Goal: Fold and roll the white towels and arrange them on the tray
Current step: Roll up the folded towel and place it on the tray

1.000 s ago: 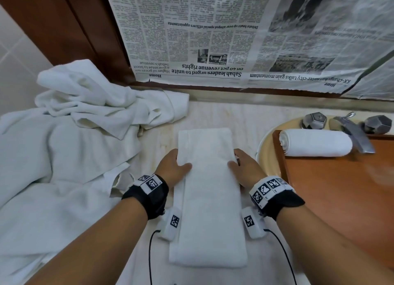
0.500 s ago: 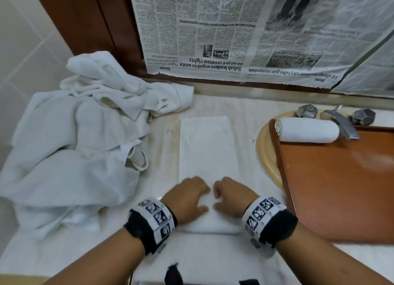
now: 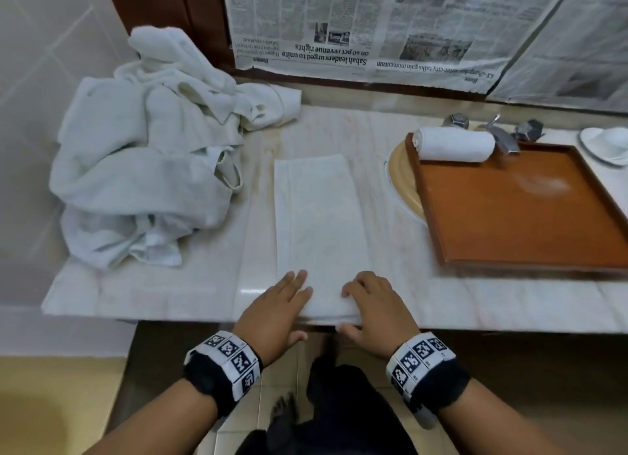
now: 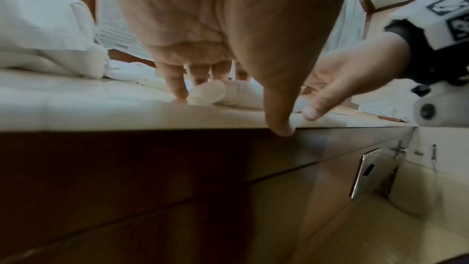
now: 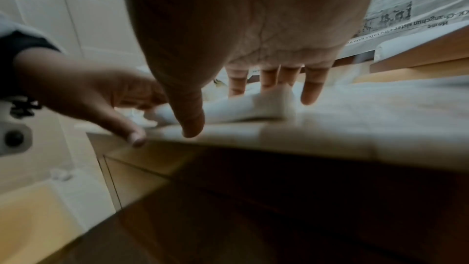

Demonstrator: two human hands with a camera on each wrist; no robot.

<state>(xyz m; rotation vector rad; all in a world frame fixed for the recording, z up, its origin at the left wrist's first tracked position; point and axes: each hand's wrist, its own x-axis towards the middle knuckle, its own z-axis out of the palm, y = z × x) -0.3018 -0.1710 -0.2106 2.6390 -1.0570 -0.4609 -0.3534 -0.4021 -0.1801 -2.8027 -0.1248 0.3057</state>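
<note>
Folded towel: long white terry strip point(image 3: 319, 223) lying flat on the pale marble counter point(image 3: 170, 291), running away from the person, its near end at the counter's front edge, where it is bunched into a small first roll point(image 4: 210, 92).
Left hand: left hand point(image 3: 277, 306) lies flat over the near left corner, fingers straight and close together, tips on the cloth, thumb hanging off the counter edge; it presses, it does not grasp.
Right hand: right hand point(image 3: 377, 310) lies over the near right corner, fingers bent over the starting roll, thumb below the edge.
Change: a second ago both hands rested on the sides of the strip about halfway along; they have since slid back to the near end, and the end has begun to turn over.
Meaning: folding looks finished for this towel; rolling is starting, probably away from the person.
Tray: flat brown wooden tray point(image 3: 523, 213) to the right, already holding one rolled white towel point(image 3: 453, 145) at its far edge.
Remaining: crumpled heap of white towels point(image 3: 142, 169) at left, not yet folded.
</note>
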